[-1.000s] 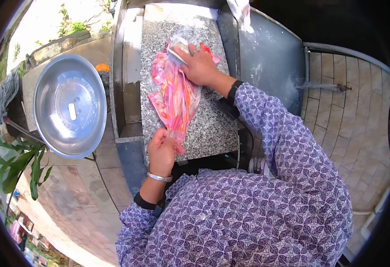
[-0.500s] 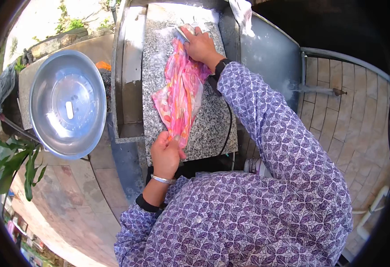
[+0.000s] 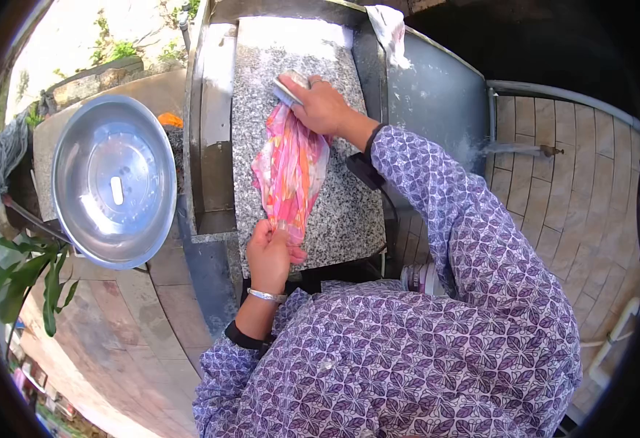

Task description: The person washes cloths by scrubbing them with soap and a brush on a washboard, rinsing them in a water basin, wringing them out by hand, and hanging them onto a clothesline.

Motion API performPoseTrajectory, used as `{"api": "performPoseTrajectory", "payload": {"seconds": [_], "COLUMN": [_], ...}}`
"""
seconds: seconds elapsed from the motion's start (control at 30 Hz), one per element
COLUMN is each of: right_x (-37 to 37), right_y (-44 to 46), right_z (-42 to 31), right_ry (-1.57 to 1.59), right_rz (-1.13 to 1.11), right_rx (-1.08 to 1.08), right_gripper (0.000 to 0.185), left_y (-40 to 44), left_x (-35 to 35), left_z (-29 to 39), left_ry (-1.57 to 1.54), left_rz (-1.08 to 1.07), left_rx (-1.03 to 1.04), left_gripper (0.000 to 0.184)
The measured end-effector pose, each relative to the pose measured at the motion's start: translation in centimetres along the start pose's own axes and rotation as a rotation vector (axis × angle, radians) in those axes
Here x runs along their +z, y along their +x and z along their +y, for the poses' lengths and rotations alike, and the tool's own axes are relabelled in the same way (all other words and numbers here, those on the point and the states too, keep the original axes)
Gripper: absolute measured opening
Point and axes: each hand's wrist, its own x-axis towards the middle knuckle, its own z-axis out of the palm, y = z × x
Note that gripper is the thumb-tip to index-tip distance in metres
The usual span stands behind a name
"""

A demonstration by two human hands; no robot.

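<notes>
A wet pink and orange patterned cloth [image 3: 291, 171] lies stretched lengthwise on a speckled granite slab [image 3: 342, 219]. At the near end of the cloth, my left hand [image 3: 270, 255] is closed on its gathered edge. My right hand [image 3: 325, 108] grips a scrubbing brush [image 3: 288, 89] at the cloth's far end. The brush has a pale back, and its bristles face down toward the cloth and slab. My right palm and fingers hide part of both the brush and the cloth.
Left of the slab stands a shiny metal basin [image 3: 112, 219] with a white bar [image 3: 117, 190] in it. A white cloth [image 3: 388, 33] hangs over the wall at the back right. A tap [image 3: 546, 150] juts out at the right. Leafy plants [image 3: 32, 270] grow at the left edge.
The brush in my right hand has moved slightly nearer and to the left, and the far part of the cloth is more bunched. My left hand keeps its hold on the near end.
</notes>
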Motion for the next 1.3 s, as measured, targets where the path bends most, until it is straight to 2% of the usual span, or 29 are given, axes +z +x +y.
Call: {"api": "performPoseTrajectory", "payload": {"seconds": [0.07, 0.13, 0.17, 0.23, 0.3, 0.33, 0.4, 0.43, 0.47, 0.5, 0.53, 0.6, 0.63, 0.7, 0.73, 0.8, 0.83, 0.87, 0.9, 0.93, 1.0, 1.03, 1.1, 1.13, 1.2, 1.23, 1.3], "right_x": [0.0, 1.2, 2.1, 1.7, 1.5, 1.0, 0.5, 0.5, 0.5, 0.1, 1.0, 2.9, 3.2, 1.8, 1.0, 0.2, 1.6, 0.7, 0.9, 0.8, 2.4, 3.5, 2.4, 1.5, 0.5, -0.1, -1.5], "right_y": [-7.8, -9.1, -7.6, -0.5, 4.0, 3.6, 0.0, -4.0, -7.3, -7.6, -7.7, -4.6, -0.2, 4.8, 4.5, 1.7, -1.3, -5.6, -8.7, -8.7, -5.7, -1.6, 4.0, 5.1, 5.6, 4.9, 2.3], "right_z": [-3.6, -3.7, -2.2, 0.4, 1.8, 1.7, 0.2, -1.6, -3.0, -3.3, -2.7, -0.5, 1.1, 2.4, 2.2, 0.5, -0.2, -2.2, -3.1, -2.4, 0.0, 1.8, 3.6, 4.0, 4.5, 5.0, 7.1], "right_ry": [0.048, 0.062, -0.015, 0.023, -0.143, -0.143, 0.044, -0.024, 0.064, 0.109, 0.069, -0.015, -0.054, -0.102, -0.106, 0.011, -0.045, 0.062, 0.053, 0.002, -0.037, -0.026, -0.068, -0.057, -0.087, -0.080, 0.359], "right_rz": [0.031, 0.179, 0.208, 0.091, 0.191, 0.208, 0.000, 0.085, 0.084, 0.044, 0.131, 0.213, 0.209, 0.204, 0.224, 0.058, 0.137, 0.098, 0.194, 0.242, 0.272, 0.258, 0.222, 0.243, 0.073, 0.083, 0.298], "right_rx": [-0.469, -0.680, -0.629, -0.053, 0.022, 0.017, -0.059, -0.314, -0.540, -0.501, -0.568, -0.391, -0.149, 0.070, 0.068, 0.024, -0.178, -0.341, -0.590, -0.663, -0.481, -0.231, 0.062, 0.058, 0.129, 0.131, 0.236], "right_gripper": [0.069, 0.071, 0.069, 0.065, 0.056, 0.056, 0.062, 0.063, 0.064, 0.065, 0.065, 0.064, 0.063, 0.062, 0.062, 0.061, 0.061, 0.061, 0.061, 0.062, 0.061, 0.061, 0.062, 0.062, 0.065, 0.065, 0.067], "left_y": [0.4, 0.6, 0.5, 0.6, 0.4, 0.4, 0.3, 0.6, 0.5, 0.5, 0.4, 0.4, 0.6, 0.4, 0.4, 0.2, 0.5, 0.6, 0.3, 0.5, 0.7, 0.9, 1.1, 1.6, 3.4, 4.6, 6.8], "left_x": [0.2, -0.2, -0.3, -0.3, 0.0, 0.1, -0.2, 0.0, 0.0, -0.1, -0.1, 0.1, 0.0, 0.0, 0.1, 0.0, 0.2, 0.2, -0.1, -0.2, -0.3, -0.5, -0.7, -0.4, 0.8, 0.8, 2.8], "left_z": [0.1, -0.3, -0.4, -0.8, -0.7, -0.5, -0.2, 0.1, -0.1, -0.2, -0.3, -0.2, -0.4, -0.7, -0.7, -0.4, 0.0, -0.1, -0.4, -0.4, -0.7, -0.9, -0.5, 0.4, 3.0, 5.3, 10.0], "left_ry": [-0.005, 0.017, 0.050, 0.088, 0.052, 0.056, 0.032, 0.020, 0.034, 0.059, 0.062, 0.068, 0.073, 0.079, 0.083, 0.038, 0.030, 0.013, 0.008, 0.009, 0.056, 0.067, 0.043, 0.058, -0.055, -0.013, 0.031], "left_rz": [-0.030, -0.053, -0.080, -0.101, -0.096, -0.097, -0.052, -0.057, -0.055, -0.056, -0.061, -0.107, -0.106, -0.100, -0.107, -0.056, -0.068, -0.077, -0.080, -0.081, -0.091, -0.086, -0.118, -0.114, -0.043, -0.052, -0.120], "left_rx": [0.012, 0.004, 0.026, 0.045, 0.074, 0.091, 0.010, 0.025, 0.010, -0.009, -0.021, 0.018, 0.020, 0.051, 0.070, 0.031, 0.049, 0.044, 0.025, 0.021, 0.015, 0.011, 0.092, 0.111, 0.362, 0.378, 0.477], "left_gripper": [0.011, 0.010, 0.009, 0.007, 0.007, 0.007, 0.010, 0.010, 0.009, 0.009, 0.009, 0.008, 0.008, 0.009, 0.009, 0.009, 0.009, 0.009, 0.009, 0.009, 0.010, 0.010, 0.010, 0.010, 0.011, 0.013, 0.014]}}
